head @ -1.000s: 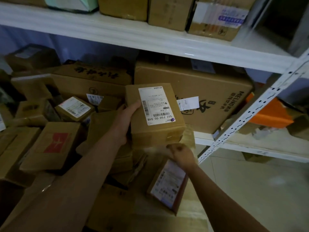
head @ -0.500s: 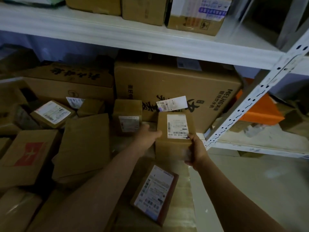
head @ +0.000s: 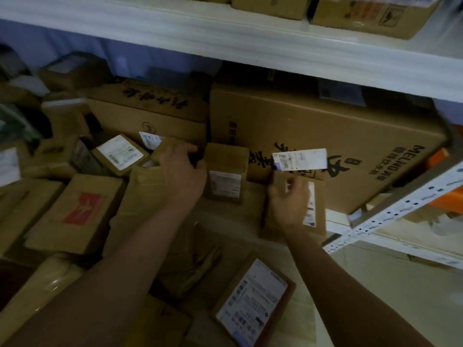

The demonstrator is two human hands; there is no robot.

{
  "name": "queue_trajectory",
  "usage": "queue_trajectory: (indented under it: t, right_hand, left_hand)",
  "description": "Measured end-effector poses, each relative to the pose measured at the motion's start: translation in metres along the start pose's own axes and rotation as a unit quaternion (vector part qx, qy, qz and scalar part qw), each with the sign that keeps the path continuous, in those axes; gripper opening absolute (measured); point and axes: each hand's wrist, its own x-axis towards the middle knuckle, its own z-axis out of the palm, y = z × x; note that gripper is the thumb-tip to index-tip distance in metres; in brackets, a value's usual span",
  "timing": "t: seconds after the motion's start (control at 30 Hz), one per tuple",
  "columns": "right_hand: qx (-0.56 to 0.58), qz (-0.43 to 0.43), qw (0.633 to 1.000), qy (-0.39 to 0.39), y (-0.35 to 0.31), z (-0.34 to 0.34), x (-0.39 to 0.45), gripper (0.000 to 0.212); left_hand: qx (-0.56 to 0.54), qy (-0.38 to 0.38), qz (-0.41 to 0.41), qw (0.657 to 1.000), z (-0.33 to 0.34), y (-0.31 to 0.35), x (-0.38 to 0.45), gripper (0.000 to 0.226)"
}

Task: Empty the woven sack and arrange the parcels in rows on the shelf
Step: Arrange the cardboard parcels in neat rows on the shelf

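Observation:
My right hand (head: 288,204) is pressed on a brown parcel with a white label (head: 316,206), fingers curled over its top left edge. That parcel stands upright on the lower shelf (head: 337,222) against a large printed carton (head: 325,126). My left hand (head: 180,174) is spread, fingers apart, over a brown parcel (head: 147,176), its thumb beside a small upright labelled box (head: 225,159). No woven sack can be made out in the dim view.
Many cardboard parcels are heaped at the left, one with a red mark (head: 82,209). A flat labelled parcel (head: 253,304) lies near my arms. The upper shelf board (head: 225,41) carries several boxes. A white perforated post (head: 400,209) slants at the right, beside something orange (head: 446,196).
The labelled parcel was carried from in front of me down onto the shelf against the large carton. My left hand let go of it and moved left onto the heap; my right hand stays on it.

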Motion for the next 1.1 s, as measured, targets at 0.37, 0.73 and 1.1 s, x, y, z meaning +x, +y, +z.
queue_trajectory:
  t: [0.37, 0.73, 1.1]
  right_hand:
    - [0.121, 0.185, 0.864, -0.453, -0.101, 0.06, -0.064, 0.081]
    - [0.243, 0.12, 0.89, -0.366, -0.106, -0.009, -0.062, 0.094]
    - [0.255, 0.042, 0.893, -0.368, -0.106, -0.05, -0.1, 0.033]
  left_hand:
    - [-0.159, -0.189, -0.366, 0.897, -0.087, -0.084, -0.012, 0.071]
    - [-0.329, -0.246, -0.321, 0.853, -0.099, -0.055, -0.036, 0.046]
    - [-0.447, -0.332, -0.439, 0.705, -0.117, -0.07, -0.037, 0.074]
